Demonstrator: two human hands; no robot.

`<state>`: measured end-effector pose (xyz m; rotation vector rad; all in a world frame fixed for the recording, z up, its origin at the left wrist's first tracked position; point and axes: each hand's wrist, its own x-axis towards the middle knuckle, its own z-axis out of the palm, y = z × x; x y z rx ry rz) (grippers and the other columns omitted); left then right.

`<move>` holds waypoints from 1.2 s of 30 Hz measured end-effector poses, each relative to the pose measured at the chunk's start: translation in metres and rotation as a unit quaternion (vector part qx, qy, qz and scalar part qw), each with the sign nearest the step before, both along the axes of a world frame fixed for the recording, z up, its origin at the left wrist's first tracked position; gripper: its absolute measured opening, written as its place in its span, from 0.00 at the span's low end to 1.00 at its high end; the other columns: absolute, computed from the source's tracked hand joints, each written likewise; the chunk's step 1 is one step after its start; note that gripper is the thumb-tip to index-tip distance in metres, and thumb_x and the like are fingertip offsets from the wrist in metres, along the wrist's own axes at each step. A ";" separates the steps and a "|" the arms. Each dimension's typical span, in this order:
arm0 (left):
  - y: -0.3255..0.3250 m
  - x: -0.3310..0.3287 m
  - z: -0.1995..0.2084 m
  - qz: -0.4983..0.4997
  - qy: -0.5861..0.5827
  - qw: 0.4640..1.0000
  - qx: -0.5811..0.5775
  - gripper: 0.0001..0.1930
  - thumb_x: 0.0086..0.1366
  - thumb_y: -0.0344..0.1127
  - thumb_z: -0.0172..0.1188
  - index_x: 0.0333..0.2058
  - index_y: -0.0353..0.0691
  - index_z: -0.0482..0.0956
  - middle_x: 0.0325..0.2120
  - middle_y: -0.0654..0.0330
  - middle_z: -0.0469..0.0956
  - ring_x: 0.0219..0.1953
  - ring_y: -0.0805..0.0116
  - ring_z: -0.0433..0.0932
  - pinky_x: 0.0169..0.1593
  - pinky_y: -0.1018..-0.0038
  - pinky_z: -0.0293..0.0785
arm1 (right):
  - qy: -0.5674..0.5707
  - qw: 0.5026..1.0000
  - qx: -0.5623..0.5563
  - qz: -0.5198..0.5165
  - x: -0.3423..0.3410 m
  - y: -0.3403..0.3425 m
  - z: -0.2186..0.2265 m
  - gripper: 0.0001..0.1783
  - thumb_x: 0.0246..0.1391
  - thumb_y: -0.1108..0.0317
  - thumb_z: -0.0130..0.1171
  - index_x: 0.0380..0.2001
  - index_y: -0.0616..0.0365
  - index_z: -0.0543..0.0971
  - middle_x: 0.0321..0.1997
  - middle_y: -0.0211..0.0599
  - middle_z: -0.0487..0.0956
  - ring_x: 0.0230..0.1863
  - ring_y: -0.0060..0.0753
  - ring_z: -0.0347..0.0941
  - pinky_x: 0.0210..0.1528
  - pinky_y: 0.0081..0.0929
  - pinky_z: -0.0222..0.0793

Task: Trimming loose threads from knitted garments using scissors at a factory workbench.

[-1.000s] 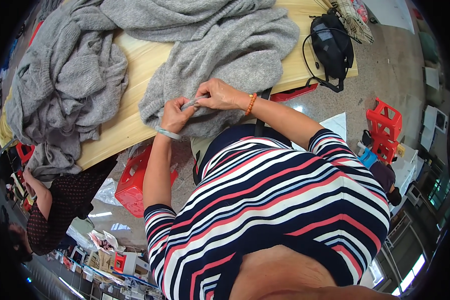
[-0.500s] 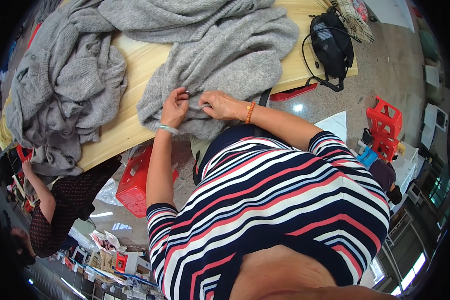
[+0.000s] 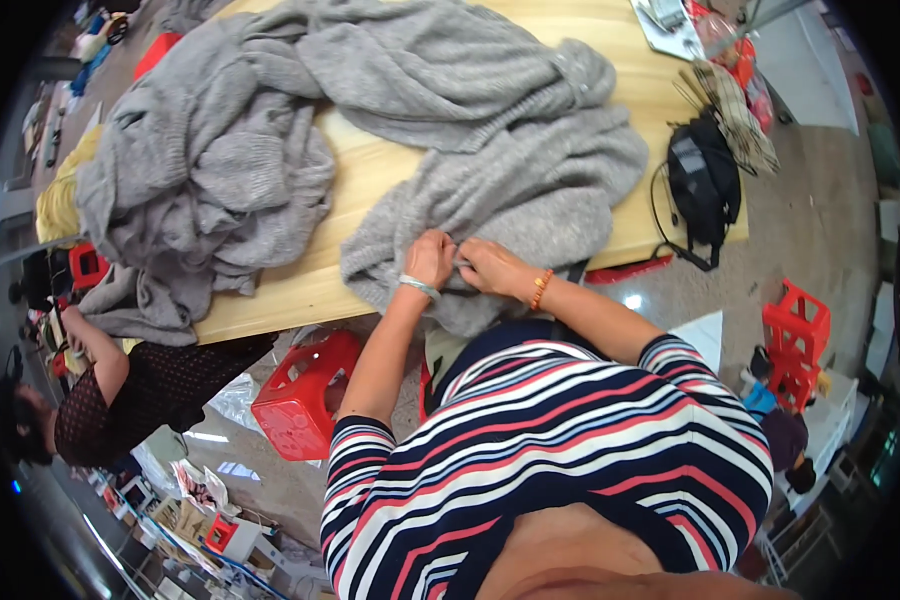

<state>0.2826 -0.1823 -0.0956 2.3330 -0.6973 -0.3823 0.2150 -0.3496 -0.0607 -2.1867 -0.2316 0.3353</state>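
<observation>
A fluffy grey knit garment lies bunched at the near edge of the wooden table, partly hanging over it toward my lap. My left hand, with a pale bangle at the wrist, has its fingers curled in on the knit. Close beside it, my right hand, with an orange bead bracelet, pinches the same fabric. The fingertips of both hands almost meet over a fold. Whether anything small sits between them is too fine to make out.
More grey knitwear is heaped on the table to the left, where a co-worker stands. A black bag with a cord lies at the right end. Red stools stand below the near edge.
My view has shifted, so the table sits lower and further right in it. My left hand's raised fingers have come down onto the knit, closer to my right hand.
</observation>
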 end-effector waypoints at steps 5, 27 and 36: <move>0.010 0.009 0.004 0.128 0.477 0.841 -0.220 0.06 0.58 0.32 0.63 0.31 0.36 0.79 0.22 0.69 0.76 0.23 0.82 0.69 0.28 0.83 0.64 | -0.035 0.998 0.010 -0.052 0.005 -0.001 0.022 0.11 0.47 0.72 0.58 0.36 0.61 0.73 0.37 0.50 0.74 0.40 0.56 0.74 0.42 0.45 0.72; 0.007 -0.008 0.031 0.044 0.149 0.975 -0.162 0.07 0.56 0.28 0.62 0.35 0.34 0.80 0.29 0.54 0.80 0.31 0.65 0.78 0.38 0.72 0.73 | -0.053 0.996 0.028 -0.069 0.011 -0.018 -0.003 0.13 0.45 0.66 0.60 0.33 0.63 0.80 0.33 0.50 0.79 0.38 0.51 0.76 0.43 0.40 0.73; 0.004 -0.003 0.026 0.046 0.155 0.978 -0.134 0.05 0.58 0.29 0.60 0.33 0.34 0.80 0.24 0.53 0.78 0.25 0.65 0.76 0.31 0.72 0.71 | 0.007 1.000 0.016 -0.024 0.015 -0.022 0.005 0.13 0.46 0.70 0.57 0.36 0.65 0.79 0.35 0.53 0.79 0.40 0.55 0.75 0.46 0.43 0.71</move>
